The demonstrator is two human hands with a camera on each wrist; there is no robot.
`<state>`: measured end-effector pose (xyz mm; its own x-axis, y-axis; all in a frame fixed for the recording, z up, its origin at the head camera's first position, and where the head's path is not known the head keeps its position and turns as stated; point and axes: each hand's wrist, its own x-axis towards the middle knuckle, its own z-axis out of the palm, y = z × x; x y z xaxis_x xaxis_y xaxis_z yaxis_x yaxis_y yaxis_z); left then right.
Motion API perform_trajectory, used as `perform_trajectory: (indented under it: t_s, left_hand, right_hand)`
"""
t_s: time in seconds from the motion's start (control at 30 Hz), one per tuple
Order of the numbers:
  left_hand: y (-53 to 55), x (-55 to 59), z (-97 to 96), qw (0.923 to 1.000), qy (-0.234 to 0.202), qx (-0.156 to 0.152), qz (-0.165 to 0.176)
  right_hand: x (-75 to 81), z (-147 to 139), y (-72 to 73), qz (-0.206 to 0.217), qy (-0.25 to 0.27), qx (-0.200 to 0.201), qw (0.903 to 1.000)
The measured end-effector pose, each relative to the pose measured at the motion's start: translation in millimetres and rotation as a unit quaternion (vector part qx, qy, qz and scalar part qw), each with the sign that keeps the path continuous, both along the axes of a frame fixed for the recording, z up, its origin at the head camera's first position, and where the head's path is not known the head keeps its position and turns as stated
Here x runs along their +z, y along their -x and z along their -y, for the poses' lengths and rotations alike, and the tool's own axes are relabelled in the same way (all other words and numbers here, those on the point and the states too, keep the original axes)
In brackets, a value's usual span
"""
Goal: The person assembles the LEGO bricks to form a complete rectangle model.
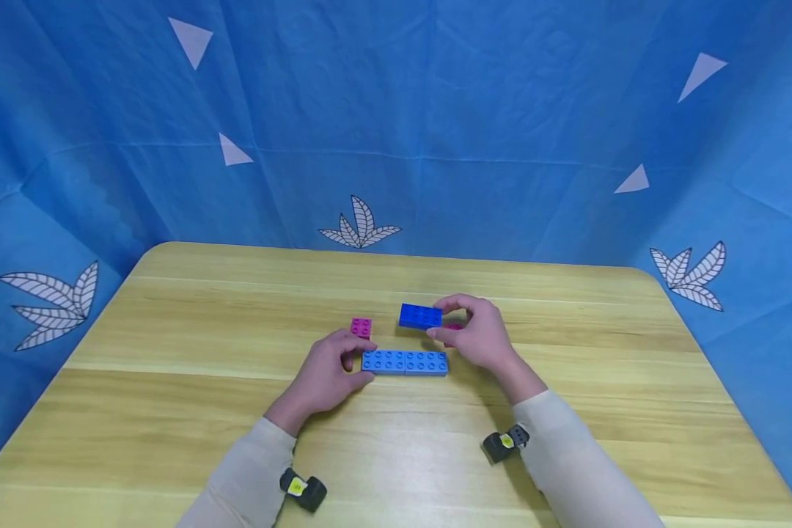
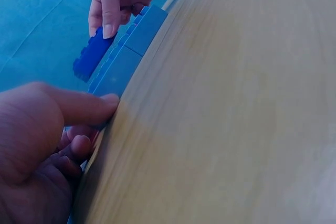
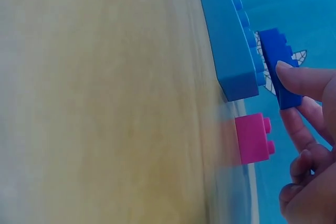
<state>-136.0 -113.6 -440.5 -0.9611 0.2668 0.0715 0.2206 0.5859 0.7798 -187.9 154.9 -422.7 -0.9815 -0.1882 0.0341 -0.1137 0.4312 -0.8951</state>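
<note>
Two light blue bricks (image 1: pixel 405 363) lie end to end on the table in a row, studs up. My left hand (image 1: pixel 328 368) pinches the row's left end between thumb and fingers. A dark blue brick (image 1: pixel 420 316) is held by its right end in my right hand (image 1: pixel 479 334), raised off the table just behind the row, as the right wrist view also shows. One pink brick (image 1: pixel 361 327) stands behind the left hand's fingertips. Another pink brick (image 3: pixel 253 138) sits near the row's right end, partly covered by the right hand in the head view.
The wooden table (image 1: pixel 237 308) has rounded far corners. A blue cloth (image 1: pixel 396 110) with white triangles and leaf prints hangs behind it and at both sides. Small black cameras (image 1: pixel 303 490) are strapped to both sleeves.
</note>
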Motion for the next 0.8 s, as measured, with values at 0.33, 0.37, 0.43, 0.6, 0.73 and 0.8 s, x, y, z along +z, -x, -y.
perform_trajectory:
  t_s: [0.33,0.37,0.43,0.6,0.73,0.8]
  left_hand:
    - [-0.4,1.5,-0.7,1.0000,0.002,0.004,0.005]
    - [-0.4,1.5,-0.6,1.0000,0.002,0.003,0.003]
    - [-0.3,1.3,-0.6,1.0000,0.001,0.003,0.001]
    - [-0.8,1.4,-0.6,1.0000,-0.001,0.003,-0.005]
    - [-0.9,1.6,-1.0,1.0000,0.000,0.004,-0.002]
    - [-0.8,1.6,-1.1,1.0000,0.001,0.004,-0.002]
  right_hand:
    - [3.3,-1.5,-14.2,-0.038,-0.043,-0.004,0.9984]
    - [3.1,-1.0,-15.2,-0.040,-0.041,0.000,0.9984]
    - [3.2,0.4,-17.4,-0.042,-0.033,0.009,0.9985]
    - [5.5,3.9,-23.4,-0.047,-0.015,0.024,0.9985]
    - [5.3,5.9,-26.9,-0.055,-0.010,0.033,0.9979]
    - [4.5,6.4,-27.9,-0.060,-0.011,0.037,0.9975]
